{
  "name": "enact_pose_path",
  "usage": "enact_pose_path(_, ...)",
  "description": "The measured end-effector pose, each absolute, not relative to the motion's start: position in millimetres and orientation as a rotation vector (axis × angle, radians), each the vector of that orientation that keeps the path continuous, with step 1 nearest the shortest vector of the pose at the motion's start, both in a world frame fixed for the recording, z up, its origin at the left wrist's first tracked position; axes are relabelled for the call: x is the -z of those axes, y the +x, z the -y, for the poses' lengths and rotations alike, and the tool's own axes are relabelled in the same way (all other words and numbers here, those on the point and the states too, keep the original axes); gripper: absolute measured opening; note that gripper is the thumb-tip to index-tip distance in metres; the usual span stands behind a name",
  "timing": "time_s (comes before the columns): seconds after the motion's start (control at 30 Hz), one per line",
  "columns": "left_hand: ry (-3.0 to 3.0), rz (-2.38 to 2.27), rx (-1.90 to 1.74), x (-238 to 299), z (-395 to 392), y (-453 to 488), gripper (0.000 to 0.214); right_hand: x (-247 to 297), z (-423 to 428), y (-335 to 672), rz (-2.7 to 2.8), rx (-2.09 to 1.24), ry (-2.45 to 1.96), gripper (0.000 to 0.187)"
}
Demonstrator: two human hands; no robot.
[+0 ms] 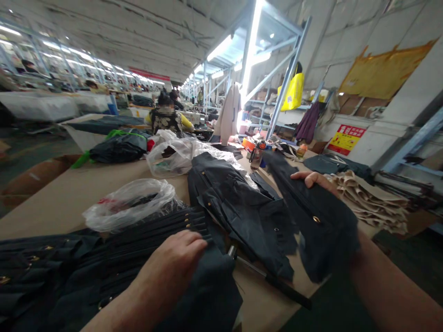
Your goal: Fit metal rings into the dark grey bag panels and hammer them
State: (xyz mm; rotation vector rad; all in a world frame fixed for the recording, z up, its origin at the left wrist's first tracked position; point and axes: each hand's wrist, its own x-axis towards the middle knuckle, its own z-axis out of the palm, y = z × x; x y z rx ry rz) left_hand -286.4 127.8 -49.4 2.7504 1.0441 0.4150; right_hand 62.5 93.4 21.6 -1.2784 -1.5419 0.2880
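My left hand [175,260] lies knuckles-up on a stack of dark fabric pieces with brass snaps [114,258] at the near left, its fingers curled down onto the cloth. My right hand [316,179] holds up a dark fabric piece with a brass snap [316,219]; the thumb shows over its top edge and the other fingers are hidden behind it. Between the hands lies a pile of dark garment pieces [238,203]. A dark tool with a metal tip [266,276] rests on the brown table [65,193] near the front edge.
Clear plastic bags [133,203] lie on the table, one further back [180,154]. A stack of tan cut pieces [370,200] sits at right. A bottle [256,154] and clutter stand at the back. A person [166,117] sits beyond; metal shelving [284,92] rises behind.
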Motion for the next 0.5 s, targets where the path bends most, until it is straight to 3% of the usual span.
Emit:
enact_pose_path(0.1,2.801,-0.723,-0.989,11,-102,-266,0.025,-17,-91,8,1.529,-0.745,-1.102,0.029)
enact_pose_path(0.17,2.813,-0.732,-1.135,-4,-90,-259,0.020,-6,-90,-24,1.542,-0.964,-0.998,0.036)
enact_pose_path(0.4,2.653,-1.063,-0.715,2,-77,-280,0.029,29,-74,-95,1.547,-1.236,-0.871,0.040)
enact_pose_path(0.5,2.530,-1.147,-0.530,14,-74,-294,0.018,31,-73,-96,1.576,-1.258,-0.914,0.034)
